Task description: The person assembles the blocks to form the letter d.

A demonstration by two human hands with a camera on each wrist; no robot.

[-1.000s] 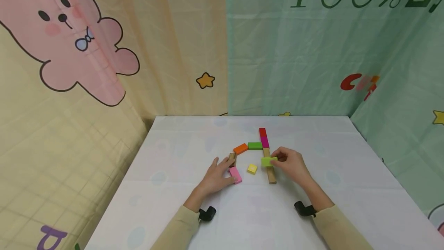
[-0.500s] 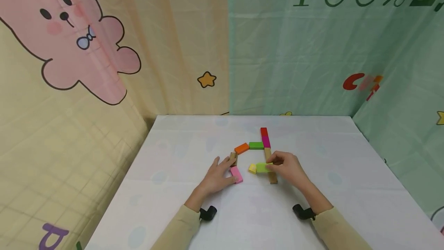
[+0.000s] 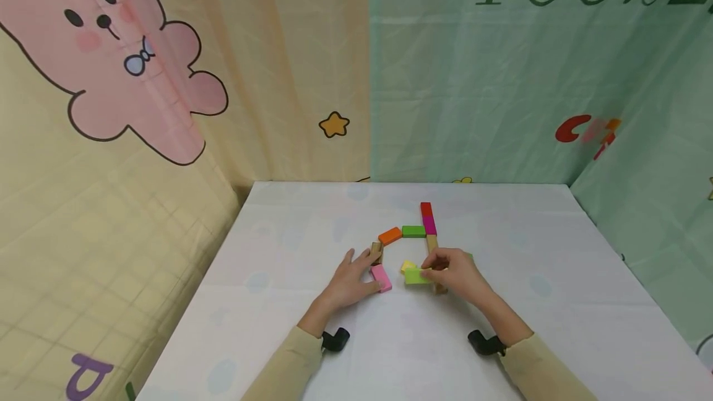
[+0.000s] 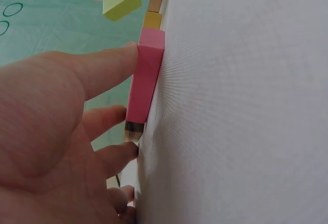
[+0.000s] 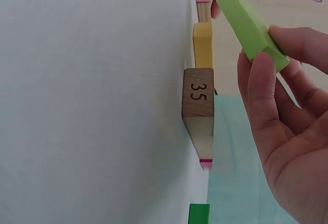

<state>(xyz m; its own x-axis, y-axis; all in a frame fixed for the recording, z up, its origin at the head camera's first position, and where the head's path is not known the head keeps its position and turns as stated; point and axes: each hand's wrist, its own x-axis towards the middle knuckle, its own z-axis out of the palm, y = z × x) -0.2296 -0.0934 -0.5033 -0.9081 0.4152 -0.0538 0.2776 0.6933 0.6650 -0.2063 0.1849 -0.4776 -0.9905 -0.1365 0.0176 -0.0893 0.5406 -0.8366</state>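
Observation:
My right hand (image 3: 459,272) pinches a light green block (image 3: 415,276) between thumb and fingers. In the right wrist view this block (image 5: 248,24) is raised off the table and tilted. Close by it in the head view lies a small yellow block (image 3: 408,265), partly covered. The left hand (image 3: 345,286) rests with spread fingers along a pink block (image 3: 381,278) and a wooden block (image 3: 375,254). Its thumb touches the near end of the pink block (image 4: 146,75) in the left wrist view. Part of the wooden row on the right is hidden behind my right hand.
Orange (image 3: 390,236) and green (image 3: 413,231) blocks curve toward a straight row of red (image 3: 426,210), magenta (image 3: 429,226) and wooden (image 3: 432,242) blocks. A wooden block marked 35 (image 5: 199,93) ends that row. Another green block (image 5: 199,214) lies right of it. White cloth (image 3: 401,351) covers the table.
My right hand has carried the light green block left and nearer to me, from above the wooden row to beside the yellow block. The left hand has stayed in place.

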